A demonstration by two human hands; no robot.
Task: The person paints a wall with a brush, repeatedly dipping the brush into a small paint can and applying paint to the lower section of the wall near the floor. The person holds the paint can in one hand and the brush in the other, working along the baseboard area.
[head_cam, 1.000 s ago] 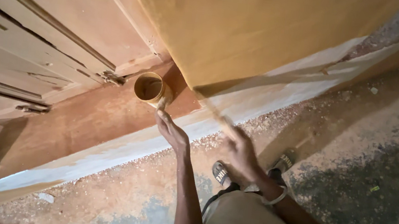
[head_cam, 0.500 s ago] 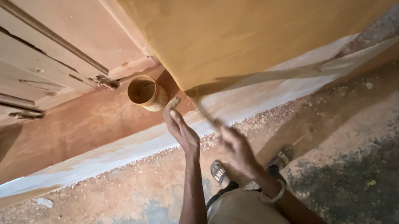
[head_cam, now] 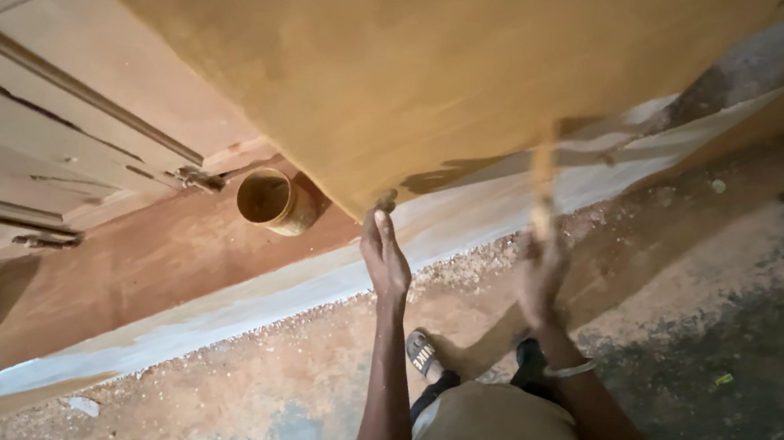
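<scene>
Big ochre-coated board (head_cam: 383, 58) overhead, tilted, lower edge just above both hands; likely stiff, heavy and wet-slick, best steadied at the bare rim. Dusty floor (head_cam: 702, 321) below, pale strip along it. Round tin (head_cam: 271, 200) of ochre paint on brown boards, near the left hand. Left hand (head_cam: 385, 255) open, fingertips at the board's corner. Right hand (head_cam: 541, 280) closed on a thin, light brush (head_cam: 544, 185), blurred, tip against the board.
</scene>
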